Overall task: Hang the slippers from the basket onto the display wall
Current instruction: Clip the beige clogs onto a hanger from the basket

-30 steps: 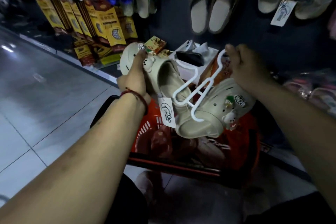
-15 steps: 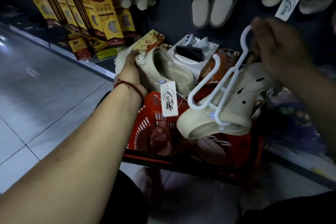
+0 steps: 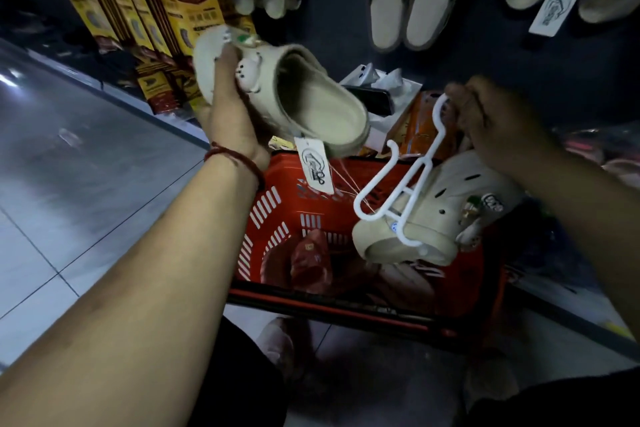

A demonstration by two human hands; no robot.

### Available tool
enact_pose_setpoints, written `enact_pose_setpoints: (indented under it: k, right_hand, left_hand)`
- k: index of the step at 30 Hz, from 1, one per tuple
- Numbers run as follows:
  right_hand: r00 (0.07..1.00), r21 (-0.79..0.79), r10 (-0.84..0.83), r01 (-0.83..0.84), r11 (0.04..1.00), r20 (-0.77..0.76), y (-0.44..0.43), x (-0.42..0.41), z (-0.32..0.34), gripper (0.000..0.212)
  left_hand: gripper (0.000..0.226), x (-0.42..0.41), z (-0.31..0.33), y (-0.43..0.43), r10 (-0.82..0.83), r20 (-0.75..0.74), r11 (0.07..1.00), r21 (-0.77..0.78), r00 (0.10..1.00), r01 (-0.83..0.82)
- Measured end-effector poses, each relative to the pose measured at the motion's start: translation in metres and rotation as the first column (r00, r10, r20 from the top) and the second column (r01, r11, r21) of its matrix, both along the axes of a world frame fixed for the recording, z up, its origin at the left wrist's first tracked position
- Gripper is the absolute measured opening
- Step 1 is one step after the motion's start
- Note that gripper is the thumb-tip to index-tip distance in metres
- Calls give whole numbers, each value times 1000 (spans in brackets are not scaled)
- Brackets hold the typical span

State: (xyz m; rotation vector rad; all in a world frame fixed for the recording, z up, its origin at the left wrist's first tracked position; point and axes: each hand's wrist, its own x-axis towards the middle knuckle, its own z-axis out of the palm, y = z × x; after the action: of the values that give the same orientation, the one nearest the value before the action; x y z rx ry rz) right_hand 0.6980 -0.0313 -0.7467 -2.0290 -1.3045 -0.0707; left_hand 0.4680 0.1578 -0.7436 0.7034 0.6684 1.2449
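Beige clog (image 3: 311,104) sits in your left hand (image 3: 231,120). Your fingers wrap the toe end, with the thumb on top beside the small bear charm. The clog's opening faces right. A paper tag (image 3: 316,166) dangles below its heel, and thin strings run from the tag toward the white hanger (image 3: 425,163).

Your right hand (image 3: 498,125) grips that hanger at the hook, fingers curled closed round it. The second clog (image 3: 450,225) hangs on one prong, heel end down, with charms on its upper.

Both clogs are held apart from each other above the red basket (image 3: 287,191), and neither is on the display wall (image 3: 332,10). The basket holds more items, but it's too dark to identify them.

Tan slippers (image 3: 408,7) hang on the wall above. Yellow boxes (image 3: 194,17) are racked at left.
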Motion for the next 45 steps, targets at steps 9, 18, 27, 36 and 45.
enact_pose_setpoints:
  k: [9, 18, 27, 36, 45]
  right_hand:
    - [985, -78, 169, -171, 982, -26, 9, -12, 10, 40]
    - [958, -82, 288, -287, 954, 5, 16, -14, 4, 49]
    - [986, -67, 165, -162, 984, 33, 6, 6, 15, 41]
    - [961, -131, 228, -208, 969, 158, 12, 1, 8, 42]
    - [928, -193, 307, -269, 944, 210, 27, -27, 13, 44]
  left_hand:
    - [73, 17, -1, -25, -186, -534, 867, 305, 825, 393]
    - [48, 26, -7, -42, -312, -608, 784, 269, 730, 560]
    - [54, 29, -10, -57, -416, -783, 579, 164, 462, 799]
    - [54, 28, -12, -59, -404, -850, 535, 80, 338, 841]
    - [10, 38, -3, -69, -271, -876, 448, 252, 398, 858]
